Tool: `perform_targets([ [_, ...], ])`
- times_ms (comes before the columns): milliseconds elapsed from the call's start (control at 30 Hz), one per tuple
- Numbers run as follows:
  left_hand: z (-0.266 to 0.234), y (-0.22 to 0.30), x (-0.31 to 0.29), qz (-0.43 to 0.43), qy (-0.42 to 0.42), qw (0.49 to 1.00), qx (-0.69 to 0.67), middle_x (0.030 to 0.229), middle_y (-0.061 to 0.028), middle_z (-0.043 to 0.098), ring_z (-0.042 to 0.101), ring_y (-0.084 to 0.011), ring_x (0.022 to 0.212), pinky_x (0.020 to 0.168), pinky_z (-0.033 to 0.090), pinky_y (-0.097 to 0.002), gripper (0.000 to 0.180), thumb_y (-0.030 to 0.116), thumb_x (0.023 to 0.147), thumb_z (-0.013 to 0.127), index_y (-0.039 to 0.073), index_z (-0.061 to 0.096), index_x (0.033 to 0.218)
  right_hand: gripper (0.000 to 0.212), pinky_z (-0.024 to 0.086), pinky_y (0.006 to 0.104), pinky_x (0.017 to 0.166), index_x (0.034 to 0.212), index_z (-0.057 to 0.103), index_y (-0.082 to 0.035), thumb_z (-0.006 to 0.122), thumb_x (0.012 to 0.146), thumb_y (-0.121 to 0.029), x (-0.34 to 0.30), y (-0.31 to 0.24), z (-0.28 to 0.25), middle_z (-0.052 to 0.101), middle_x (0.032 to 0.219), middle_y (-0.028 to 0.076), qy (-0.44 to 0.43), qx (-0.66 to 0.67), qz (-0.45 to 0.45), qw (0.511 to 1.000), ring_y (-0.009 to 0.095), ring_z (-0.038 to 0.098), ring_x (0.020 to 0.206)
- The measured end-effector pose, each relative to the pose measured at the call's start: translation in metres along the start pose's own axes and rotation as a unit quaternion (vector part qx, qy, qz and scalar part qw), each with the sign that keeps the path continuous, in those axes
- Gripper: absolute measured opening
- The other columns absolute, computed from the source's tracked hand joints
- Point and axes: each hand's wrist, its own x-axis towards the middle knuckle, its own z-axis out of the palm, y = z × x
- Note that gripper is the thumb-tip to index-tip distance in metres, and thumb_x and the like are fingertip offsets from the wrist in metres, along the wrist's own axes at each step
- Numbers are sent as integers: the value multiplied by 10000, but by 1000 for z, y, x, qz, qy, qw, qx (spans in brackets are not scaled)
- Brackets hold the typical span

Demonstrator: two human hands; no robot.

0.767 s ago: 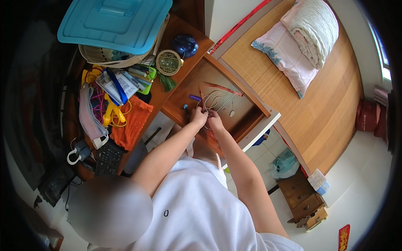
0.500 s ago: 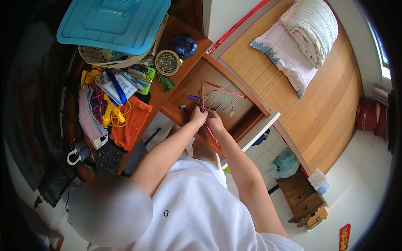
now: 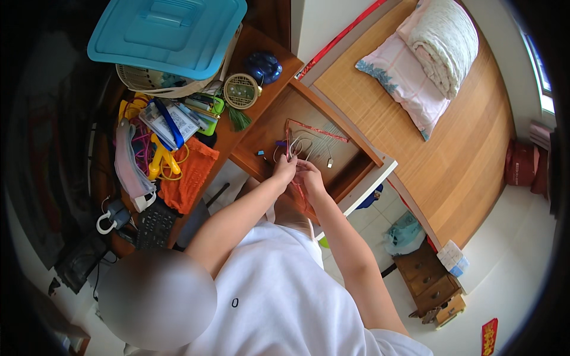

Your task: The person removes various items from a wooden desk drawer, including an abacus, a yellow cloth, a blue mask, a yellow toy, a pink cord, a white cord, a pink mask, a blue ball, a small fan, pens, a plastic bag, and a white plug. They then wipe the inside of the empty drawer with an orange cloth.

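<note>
Over the open wooden drawer (image 3: 332, 160), both hands meet at its near edge. Left hand (image 3: 285, 169) is closed, fingertips pinched on a bundle of thin white cables (image 3: 309, 145) that fans out across the drawer floor, one strand ending in a small white plug (image 3: 330, 163). Right hand (image 3: 309, 178) is also curled shut just beside the left; it appears to grip the same cable bundle lower down, though the fingers are too small in this view to be certain. A thin red cord (image 3: 314, 127) loops across the drawer behind the cables, touching them.

Left of the drawer, the cluttered desk top (image 3: 234, 133) carries an orange cloth (image 3: 190, 175), a round woven hand fan (image 3: 240, 90) and a teal plastic box lid (image 3: 166, 29) resting on a basket.

Risk assessment:
- Tangling: cables and red cord overlap; pulling one strand may tighten a knot or drag the cord along.
- Snagging: the loose plug may catch on the drawer rim if the bundle is lifted sharply.
- Slippage: a fingertip pinch on thin strands may release individual cables.
</note>
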Motion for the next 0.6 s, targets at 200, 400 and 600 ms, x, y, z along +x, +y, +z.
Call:
perform_targets([
  [200,-4,-11,12,53,2,999,-13,862,-55,554,524,-133,792,760,417,-279,198,213,938,449,41,477,1032,328,493,269,732,1099,516,0,399,797,53,-4,6,-15,595,946,106,-7,-31,12,999,176,589,829],
  [400,-11,2,-2,104,-22,992,-71,791,-24,535,496,-105,746,712,395,-247,154,173,950,419,53,466,1035,90,492,246,660,935,527,-59,492,855,-81,-15,4,-17,568,813,37,130,-41,18,991,141,562,730],
  [600,-23,14,-40,163,-97,976,-105,849,-17,528,502,-93,748,707,392,-235,194,171,964,390,64,449,1114,453,484,336,789,990,536,-64,407,920,-493,8,29,-36,557,916,92,59,75,181,979,216,553,872],
])
